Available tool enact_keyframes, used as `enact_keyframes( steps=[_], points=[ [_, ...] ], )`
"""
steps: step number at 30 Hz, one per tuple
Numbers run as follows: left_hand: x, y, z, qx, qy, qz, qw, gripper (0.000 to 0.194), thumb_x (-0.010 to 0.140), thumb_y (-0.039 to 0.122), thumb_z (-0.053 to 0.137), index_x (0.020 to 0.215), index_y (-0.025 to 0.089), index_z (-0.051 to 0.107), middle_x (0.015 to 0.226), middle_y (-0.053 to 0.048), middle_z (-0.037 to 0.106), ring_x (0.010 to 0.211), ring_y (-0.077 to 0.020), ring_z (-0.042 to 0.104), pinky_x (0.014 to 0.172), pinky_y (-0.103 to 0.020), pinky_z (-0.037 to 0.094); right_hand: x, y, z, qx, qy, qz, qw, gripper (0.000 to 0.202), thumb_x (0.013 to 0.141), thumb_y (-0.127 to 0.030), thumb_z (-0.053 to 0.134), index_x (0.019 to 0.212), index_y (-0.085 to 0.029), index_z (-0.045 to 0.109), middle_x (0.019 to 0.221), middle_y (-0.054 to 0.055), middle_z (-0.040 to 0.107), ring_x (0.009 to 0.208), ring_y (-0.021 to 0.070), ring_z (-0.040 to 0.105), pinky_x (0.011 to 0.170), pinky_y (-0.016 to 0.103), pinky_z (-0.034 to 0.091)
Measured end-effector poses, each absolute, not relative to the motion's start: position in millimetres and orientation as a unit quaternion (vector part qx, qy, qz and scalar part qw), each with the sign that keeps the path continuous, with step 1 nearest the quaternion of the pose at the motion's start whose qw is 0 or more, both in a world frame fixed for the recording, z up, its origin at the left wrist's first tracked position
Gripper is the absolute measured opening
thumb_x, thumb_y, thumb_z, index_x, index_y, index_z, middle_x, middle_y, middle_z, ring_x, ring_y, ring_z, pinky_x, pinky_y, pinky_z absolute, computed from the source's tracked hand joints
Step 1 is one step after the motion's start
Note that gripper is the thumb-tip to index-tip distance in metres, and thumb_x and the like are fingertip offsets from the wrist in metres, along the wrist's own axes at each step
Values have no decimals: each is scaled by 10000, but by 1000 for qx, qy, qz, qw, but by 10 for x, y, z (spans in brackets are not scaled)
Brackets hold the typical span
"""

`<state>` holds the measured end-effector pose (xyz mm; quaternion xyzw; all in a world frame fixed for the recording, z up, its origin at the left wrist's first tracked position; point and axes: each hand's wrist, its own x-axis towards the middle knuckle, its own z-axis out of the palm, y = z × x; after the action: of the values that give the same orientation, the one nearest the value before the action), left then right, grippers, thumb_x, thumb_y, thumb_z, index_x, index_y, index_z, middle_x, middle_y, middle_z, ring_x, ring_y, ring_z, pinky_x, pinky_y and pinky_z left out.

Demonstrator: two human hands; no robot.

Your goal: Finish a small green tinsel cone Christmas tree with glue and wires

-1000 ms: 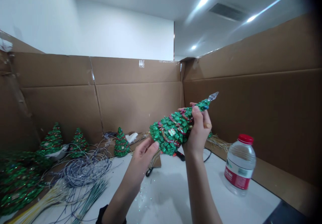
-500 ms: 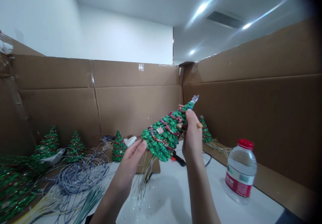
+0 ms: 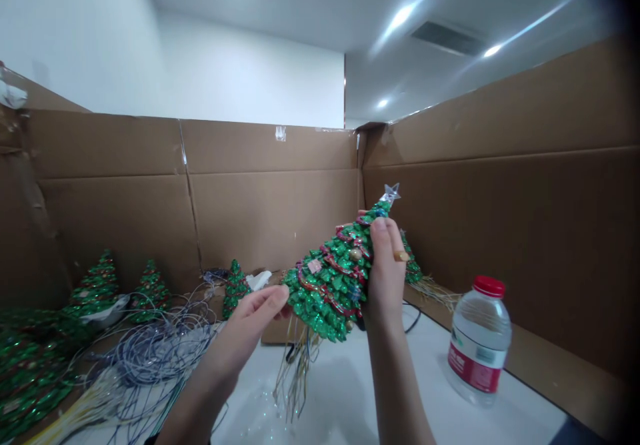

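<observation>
A glittery green Christmas tree [image 3: 330, 275] with red garlands, small ornaments and a clear star [image 3: 391, 192] is held tilted above the table, its top toward the upper right. My right hand [image 3: 387, 265] wraps round its upper right side, with a small wooden-looking tip [image 3: 401, 256] showing beside the fingers. At the lower left edge of the tree, my left hand [image 3: 265, 308] pinches the rim between thumb and fingers. Thin wires [image 3: 299, 372] dangle from the base of the tree over the white table [image 3: 345, 392].
Several smaller trees [image 3: 95, 288] stand at the left, beside a tangle of pale wires [image 3: 160, 352]. One more tree [image 3: 411, 265] is behind my right hand. A red-capped bottle [image 3: 479, 345] stands at right. Cardboard walls [image 3: 270, 198] enclose the table.
The held tree has turned, so its front and star face the camera more and its base sits lower. The dangling wires have swung right. My left hand has shifted slightly along the rim.
</observation>
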<state>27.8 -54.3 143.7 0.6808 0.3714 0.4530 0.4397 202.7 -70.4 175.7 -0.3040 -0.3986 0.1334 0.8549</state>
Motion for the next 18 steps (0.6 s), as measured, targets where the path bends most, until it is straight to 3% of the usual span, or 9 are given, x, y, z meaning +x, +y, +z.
enact_keyframes(
  steps=[6,10,18],
  points=[
    [227,-588,1558,715,385,499,301,391,865,516,469,1049,211,630,1113,-71,659,1057,-246,584,910,-367,451,1875,-695,1774,-316,-483,174,798,284,804,-509,591,825,-236,519,654,-41,466,537,92,427,498,223,345],
    [325,-635,1526,725,324,510,331,401,875,477,497,1194,249,578,1231,-58,613,1149,-229,548,958,-338,440,1680,-664,1738,-313,-548,231,740,290,811,-507,579,865,-225,544,731,-11,569,605,108,510,554,238,404],
    [298,-532,1500,683,269,515,442,415,833,468,597,1160,213,606,1181,-72,643,1096,-235,583,928,-324,455,1549,-566,1688,-320,-569,230,721,309,837,-511,537,877,-210,591,779,14,605,694,130,546,616,258,435]
  ],
)
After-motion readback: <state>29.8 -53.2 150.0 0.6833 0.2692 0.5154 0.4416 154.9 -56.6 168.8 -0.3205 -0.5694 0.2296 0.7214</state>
